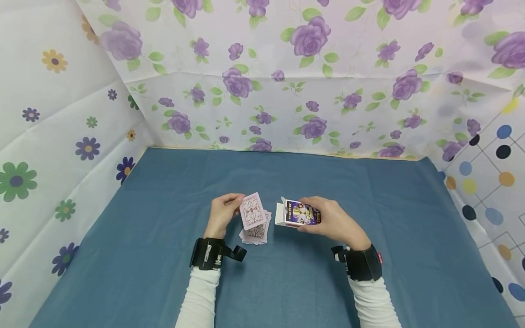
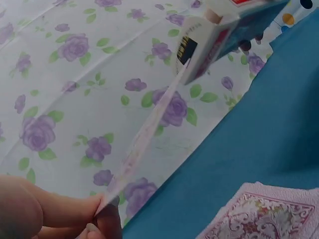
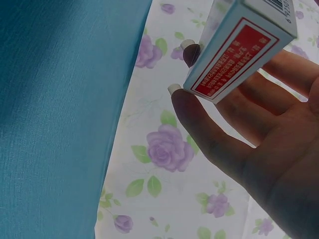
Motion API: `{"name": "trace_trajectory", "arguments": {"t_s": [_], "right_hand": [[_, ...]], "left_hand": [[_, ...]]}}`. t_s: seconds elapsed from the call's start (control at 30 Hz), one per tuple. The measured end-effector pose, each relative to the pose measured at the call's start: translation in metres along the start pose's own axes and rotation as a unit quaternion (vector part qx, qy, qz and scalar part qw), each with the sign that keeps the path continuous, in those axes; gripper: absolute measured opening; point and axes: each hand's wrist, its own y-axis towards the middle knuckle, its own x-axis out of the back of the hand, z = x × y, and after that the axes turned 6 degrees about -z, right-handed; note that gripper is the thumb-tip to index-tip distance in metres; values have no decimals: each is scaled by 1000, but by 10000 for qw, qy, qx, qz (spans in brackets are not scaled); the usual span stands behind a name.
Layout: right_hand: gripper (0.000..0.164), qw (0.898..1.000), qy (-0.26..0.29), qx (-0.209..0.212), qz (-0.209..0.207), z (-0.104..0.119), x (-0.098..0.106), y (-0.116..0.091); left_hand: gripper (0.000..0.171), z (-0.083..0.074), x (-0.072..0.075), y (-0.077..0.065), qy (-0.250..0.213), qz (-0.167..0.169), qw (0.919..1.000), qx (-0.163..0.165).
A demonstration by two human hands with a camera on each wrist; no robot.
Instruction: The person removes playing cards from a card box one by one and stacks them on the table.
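Note:
Between thumb and fingers, my left hand (image 1: 223,211) pinches a playing card (image 1: 252,211) by its edge, its red-and-white patterned back toward the head camera. Seen nearly edge-on in the left wrist view, the card (image 2: 144,137) slants up to the mouth of the card box. Below it on the cloth lies a loose pile of playing cards (image 1: 258,233), partly covered by the held card. My right hand (image 1: 334,221) grips the purple-and-white card box (image 1: 302,212), held sideways with its open flap end facing left. A red printed label shows on the box (image 3: 237,59) in the right wrist view.
A blue cloth (image 1: 143,237) covers the table. Behind it hangs a curtain (image 1: 311,82) with purple roses; a flowered sheet (image 1: 53,136) stands at the left and a dotted one (image 1: 492,205) at the right. Black straps (image 1: 207,253) sit round both wrists.

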Motion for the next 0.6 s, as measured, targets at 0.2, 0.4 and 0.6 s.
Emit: {"name": "trace_trajectory", "arguments": {"t_s": [0.2, 0.4, 0.6], "right_hand": [[64, 10000, -26, 15, -5, -1, 0, -1], [65, 10000, -24, 5, 3, -2, -1, -1], [64, 10000, 39, 5, 57, -2, -3, 0]], "left_hand": [[20, 11, -5, 2, 417, 174, 9987, -249], [19, 20, -9, 0, 852, 178, 9953, -413], [16, 27, -11, 0, 1173, -79, 9918, -498]]}}
